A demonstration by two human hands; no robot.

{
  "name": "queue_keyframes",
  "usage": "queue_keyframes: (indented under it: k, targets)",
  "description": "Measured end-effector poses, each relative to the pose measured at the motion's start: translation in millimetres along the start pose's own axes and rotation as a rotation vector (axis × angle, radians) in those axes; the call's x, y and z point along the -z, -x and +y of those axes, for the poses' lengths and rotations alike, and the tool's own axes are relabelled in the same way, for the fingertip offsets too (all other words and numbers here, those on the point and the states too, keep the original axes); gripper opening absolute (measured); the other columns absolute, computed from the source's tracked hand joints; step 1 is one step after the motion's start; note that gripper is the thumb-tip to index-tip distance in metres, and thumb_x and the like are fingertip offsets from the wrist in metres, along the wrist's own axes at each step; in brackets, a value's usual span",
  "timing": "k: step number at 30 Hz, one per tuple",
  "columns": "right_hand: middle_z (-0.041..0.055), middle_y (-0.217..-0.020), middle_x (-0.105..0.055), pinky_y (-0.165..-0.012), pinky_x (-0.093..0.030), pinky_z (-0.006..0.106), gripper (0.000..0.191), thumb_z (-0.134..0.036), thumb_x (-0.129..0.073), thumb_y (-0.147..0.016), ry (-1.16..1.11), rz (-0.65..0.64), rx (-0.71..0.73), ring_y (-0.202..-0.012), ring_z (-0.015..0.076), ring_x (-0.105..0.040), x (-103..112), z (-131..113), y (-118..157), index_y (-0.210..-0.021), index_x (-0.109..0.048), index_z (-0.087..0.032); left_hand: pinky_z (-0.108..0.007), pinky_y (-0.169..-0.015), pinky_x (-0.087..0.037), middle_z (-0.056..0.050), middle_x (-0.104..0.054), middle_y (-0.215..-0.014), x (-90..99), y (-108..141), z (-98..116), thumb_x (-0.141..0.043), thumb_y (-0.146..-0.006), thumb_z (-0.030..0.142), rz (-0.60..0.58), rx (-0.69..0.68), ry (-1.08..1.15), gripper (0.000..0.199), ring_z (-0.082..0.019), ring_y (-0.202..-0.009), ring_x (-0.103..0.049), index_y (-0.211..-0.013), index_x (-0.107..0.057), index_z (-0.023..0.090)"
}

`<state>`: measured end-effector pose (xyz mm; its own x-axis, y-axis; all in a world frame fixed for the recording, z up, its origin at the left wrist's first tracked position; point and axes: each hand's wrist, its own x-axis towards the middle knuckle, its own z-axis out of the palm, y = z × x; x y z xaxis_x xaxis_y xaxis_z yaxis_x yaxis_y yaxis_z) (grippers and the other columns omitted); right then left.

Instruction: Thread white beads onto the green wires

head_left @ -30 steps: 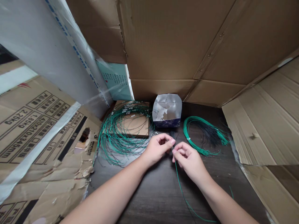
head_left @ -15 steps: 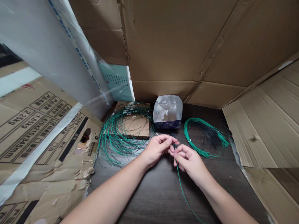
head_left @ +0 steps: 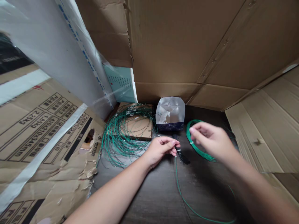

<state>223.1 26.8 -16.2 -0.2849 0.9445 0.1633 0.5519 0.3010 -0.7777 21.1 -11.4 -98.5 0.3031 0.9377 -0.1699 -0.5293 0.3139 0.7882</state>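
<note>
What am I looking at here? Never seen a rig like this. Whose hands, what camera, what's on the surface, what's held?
There's no machine: these are a person's bare hands, and every picture comes from one camera on their head, looking forward and down.

On the dark surface, at left, a loose loop of green wires with small white pieces lies partly over a flat cardboard box. An open foil pouch with white bits inside stands in the middle. A tied black bundle is in front of it, and a tied green coil is to the right.

The left hand pinches one green strand. The right hand is by the coil; I can't tell whether it holds anything.
</note>
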Motion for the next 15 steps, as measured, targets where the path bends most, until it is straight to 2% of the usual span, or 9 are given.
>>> queue_keyframes:
  k: [2, 3, 5, 6, 8, 11, 13, 15]
  targets:
    - [0.0036, -0.072, -0.072, -0.062, -0.047, 0.028, 0.030, -0.047, -0.061, -0.095, 0.185, 0.065, 0.153, -0.064, 0.0169, -0.063, 10.1, -17.7, -36.1, -0.087, -0.071, -0.020, -0.026, -0.062, -0.055, -0.010, -0.077, -0.082, 0.3, -0.5, -0.2, -0.097, -0.061, 0.056, 0.003, -0.003, 0.002, 0.059, -0.010, -0.057, -0.064, -0.089, -0.080, 0.007]
    - [0.0040, -0.075, -0.074, -0.064, -0.047, 0.028, 0.026, -0.042, -0.062, -0.095, 0.296, 0.044, 0.211, -0.066, 0.0173, -0.065, 10.3, -27.2, -56.5, -0.089, -0.072, -0.019, -0.027, -0.062, -0.055, -0.010, -0.077, -0.082, 0.5, -0.8, -0.5, -0.096, -0.061, 0.058, 0.002, -0.005, 0.007, 0.061, -0.010, -0.057, -0.064, -0.088, -0.079, 0.006]
    - [0.0068, -0.093, -0.079, -0.073, -0.049, 0.029, 0.022, -0.033, -0.059, -0.097, 0.607, -0.122, 0.246, -0.082, 0.0200, -0.071, 0.6, -44.0, -97.7, -0.102, -0.076, -0.019, -0.026, -0.061, -0.056, -0.010, -0.077, -0.081, 0.6, -1.4, -0.9, -0.095, -0.062, 0.061, -0.003, -0.003, 0.017, 0.063, -0.010, -0.056, -0.064, -0.087, -0.079, 0.006]
    - [0.0075, -0.105, -0.080, -0.077, -0.049, 0.029, 0.025, -0.031, -0.056, -0.100, 0.785, -0.259, 0.231, -0.093, 0.0213, -0.072, -8.6, -50.1, -116.8, -0.111, -0.076, -0.020, -0.026, -0.060, -0.056, -0.010, -0.077, -0.080, 0.6, -1.7, -0.9, -0.094, -0.063, 0.062, -0.005, -0.003, 0.021, 0.063, -0.010, -0.056, -0.064, -0.086, -0.079, 0.006]
    - [0.0093, -0.108, -0.081, -0.078, -0.050, 0.030, 0.021, -0.026, -0.065, -0.094, 0.881, -0.406, 0.190, -0.097, 0.0239, -0.073, -32.1, -56.0, -148.1, -0.108, -0.079, -0.019, -0.026, -0.060, -0.056, -0.009, -0.076, -0.079, 0.7, -2.1, -0.7, -0.093, -0.064, 0.063, -0.008, 0.000, 0.026, 0.062, -0.010, -0.055, -0.064, -0.085, -0.078, 0.006]
    - [0.0115, -0.094, -0.080, -0.075, -0.053, 0.030, 0.010, -0.016, -0.080, -0.082, 0.992, -0.622, 0.086, -0.086, 0.0234, -0.074, -66.5, -52.1, -172.0, -0.092, -0.080, -0.014, -0.026, -0.060, -0.056, -0.009, -0.076, -0.080, 0.8, -2.3, 0.3, -0.095, -0.064, 0.059, -0.003, 0.010, 0.033, 0.059, -0.010, -0.056, -0.065, -0.085, -0.077, 0.007]
    - [0.0086, -0.091, -0.079, -0.078, -0.057, 0.032, 0.013, -0.022, -0.082, -0.086, 1.049, -0.729, 0.038, -0.083, 0.0199, -0.074, -81.6, -46.3, -174.7, -0.092, -0.077, -0.012, -0.026, -0.061, -0.057, -0.009, -0.077, -0.081, 0.9, -2.4, 0.7, -0.096, -0.064, 0.057, 0.004, 0.018, 0.041, 0.058, -0.010, -0.056, -0.065, -0.086, -0.077, 0.007]
    - [0.0061, -0.097, -0.077, -0.085, -0.060, 0.036, 0.019, -0.030, -0.077, -0.094, 1.088, -0.780, 0.022, -0.087, 0.0179, -0.074, -89.4, -41.5, -171.9, -0.098, -0.074, -0.012, -0.025, -0.061, -0.057, -0.008, -0.077, -0.082, 0.8, -2.4, 0.9, -0.096, -0.064, 0.055, 0.008, 0.018, 0.050, 0.057, -0.009, -0.056, -0.064, -0.087, -0.077, 0.007]
